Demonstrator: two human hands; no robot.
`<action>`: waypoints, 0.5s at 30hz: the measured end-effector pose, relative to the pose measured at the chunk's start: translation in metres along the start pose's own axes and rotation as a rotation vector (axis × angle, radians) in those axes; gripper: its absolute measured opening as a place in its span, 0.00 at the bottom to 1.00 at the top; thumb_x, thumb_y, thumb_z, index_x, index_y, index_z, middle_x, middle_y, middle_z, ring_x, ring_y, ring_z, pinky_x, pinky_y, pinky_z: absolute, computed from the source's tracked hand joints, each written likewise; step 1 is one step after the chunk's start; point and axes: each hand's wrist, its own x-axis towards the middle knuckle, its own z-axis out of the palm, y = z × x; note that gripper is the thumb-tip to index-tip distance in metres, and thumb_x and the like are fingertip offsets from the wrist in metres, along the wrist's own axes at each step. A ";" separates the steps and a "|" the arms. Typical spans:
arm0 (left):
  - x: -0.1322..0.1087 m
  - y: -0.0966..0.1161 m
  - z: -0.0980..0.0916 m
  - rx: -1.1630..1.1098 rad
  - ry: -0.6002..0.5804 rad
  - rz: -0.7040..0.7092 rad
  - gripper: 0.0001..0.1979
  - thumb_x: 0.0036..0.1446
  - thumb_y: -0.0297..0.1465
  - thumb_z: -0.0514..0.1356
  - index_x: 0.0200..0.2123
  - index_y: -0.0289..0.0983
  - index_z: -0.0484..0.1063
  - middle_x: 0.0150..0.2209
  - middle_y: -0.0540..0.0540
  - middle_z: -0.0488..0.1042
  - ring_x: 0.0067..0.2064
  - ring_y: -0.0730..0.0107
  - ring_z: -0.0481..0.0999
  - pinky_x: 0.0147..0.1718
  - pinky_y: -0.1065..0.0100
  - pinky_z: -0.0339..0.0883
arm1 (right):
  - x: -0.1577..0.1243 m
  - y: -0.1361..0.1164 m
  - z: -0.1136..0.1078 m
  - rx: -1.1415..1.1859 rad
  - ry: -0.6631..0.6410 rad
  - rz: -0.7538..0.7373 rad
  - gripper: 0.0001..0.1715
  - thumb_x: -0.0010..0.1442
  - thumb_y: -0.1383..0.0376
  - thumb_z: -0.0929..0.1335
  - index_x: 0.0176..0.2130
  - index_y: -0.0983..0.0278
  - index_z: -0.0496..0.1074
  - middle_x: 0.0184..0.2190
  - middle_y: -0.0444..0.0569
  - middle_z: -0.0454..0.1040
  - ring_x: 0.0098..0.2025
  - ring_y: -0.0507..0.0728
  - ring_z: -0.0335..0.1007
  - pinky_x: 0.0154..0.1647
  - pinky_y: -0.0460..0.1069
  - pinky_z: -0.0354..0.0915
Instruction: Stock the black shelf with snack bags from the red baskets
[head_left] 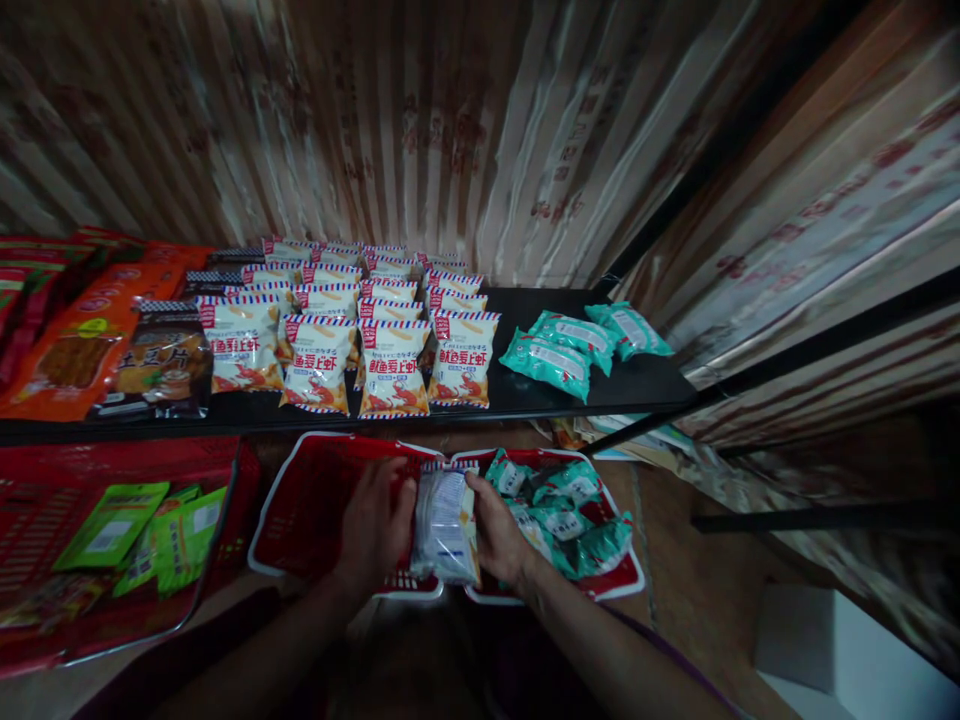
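Low in front of me, my right hand [501,530] grips the right edge of a white snack bag [444,525], thumb on top. Its printed back faces up; a coloured edge beneath could be a second bag, but I cannot tell. My left hand [377,522] is at the bag's left side, fingers loosely bent and apart; whether it touches the bag is unclear. Below it lies a red basket [300,500] with a white rim. Under my right hand, another red basket [634,570] contains several teal snack bags [562,522].
On the black shelf [517,405] stand rows of white shrimp snack bags [394,370]. Teal bags [551,362] lie right of them, brown bags [161,365] and orange bags [75,345] left. A red basket [225,530] at left holds green packets [112,525]. A white box [799,640] sits lower right.
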 end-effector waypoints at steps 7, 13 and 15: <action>0.013 0.001 0.007 -0.613 -0.336 -0.631 0.22 0.51 0.44 0.57 0.45 0.36 0.70 0.48 0.40 0.74 0.47 0.61 0.74 0.42 0.62 0.68 | -0.001 -0.001 -0.002 -0.113 0.101 0.043 0.24 0.52 0.48 0.66 0.36 0.66 0.73 0.27 0.52 0.78 0.33 0.62 0.76 0.39 0.55 0.70; 0.010 -0.001 0.012 -0.584 -0.231 -0.615 0.18 0.45 0.37 0.61 0.38 0.33 0.71 0.34 0.43 0.77 0.36 0.62 0.77 0.35 0.64 0.70 | 0.001 -0.001 -0.005 -0.129 0.098 0.067 0.25 0.53 0.49 0.67 0.37 0.68 0.73 0.28 0.53 0.78 0.32 0.61 0.77 0.38 0.54 0.70; 0.011 -0.004 0.013 -0.519 -0.194 -0.564 0.10 0.45 0.34 0.60 0.30 0.34 0.71 0.27 0.47 0.75 0.32 0.65 0.76 0.32 0.65 0.69 | 0.001 0.000 -0.007 -0.128 0.067 0.069 0.25 0.53 0.49 0.67 0.38 0.69 0.73 0.30 0.54 0.79 0.34 0.62 0.77 0.39 0.55 0.70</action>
